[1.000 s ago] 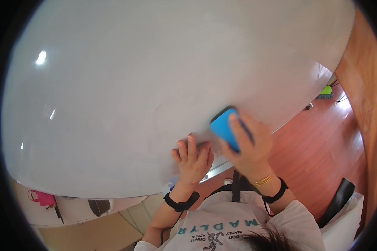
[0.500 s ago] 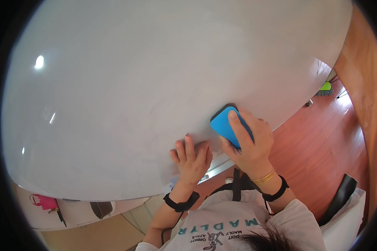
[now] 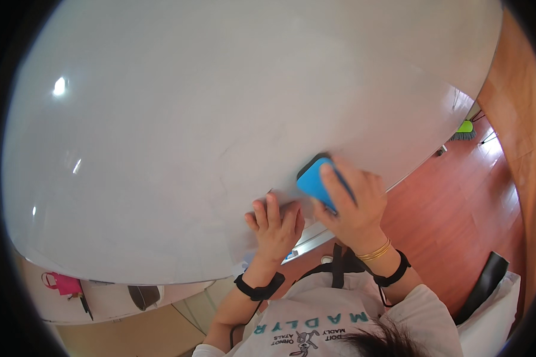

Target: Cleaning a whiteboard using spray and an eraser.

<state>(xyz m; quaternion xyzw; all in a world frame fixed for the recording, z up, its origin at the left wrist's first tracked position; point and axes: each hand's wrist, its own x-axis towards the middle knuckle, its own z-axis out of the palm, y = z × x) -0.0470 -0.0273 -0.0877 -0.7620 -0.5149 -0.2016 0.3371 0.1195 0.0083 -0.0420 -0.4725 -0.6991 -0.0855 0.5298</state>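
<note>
My right hand (image 3: 354, 202) grips a blue eraser (image 3: 315, 181) with a dark felt edge, holding it against the large glossy whiteboard (image 3: 161, 119) near its lower right part. Faint smudges show on the board left of the eraser. My left hand (image 3: 274, 229) rests just to the left, fingers spread on the board's surface above a metal ledge (image 3: 312, 239) along the lower edge. Small blue items on the ledge are partly hidden by my left wrist.
A reddish wooden floor (image 3: 446, 208) lies at right, with a green brush (image 3: 463, 132). A black rolled item (image 3: 482, 282) leans at a white bag or chair (image 3: 497, 306) lower right. A pink bag (image 3: 65, 282) and dark pouch (image 3: 143, 296) sit on a white surface lower left.
My right hand and the eraser rose slightly, then shifted a little down and left over the last half second. My left hand has barely moved.
</note>
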